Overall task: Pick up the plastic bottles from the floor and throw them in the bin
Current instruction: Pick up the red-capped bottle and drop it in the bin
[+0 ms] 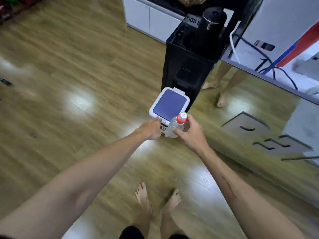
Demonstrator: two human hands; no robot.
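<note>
Clear bottle (177,125) is gripped in right hand (188,133), held above bin (170,105) front. Lid is closed. Left hand (151,129), fingers extended, is touching front latch; latch is best pressed fully before bottle is dropped.

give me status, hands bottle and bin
Right hand grips clear bottle, red cap up. Left hand fingers at bin front edge. Lid closed, blocking the drop.
</note>
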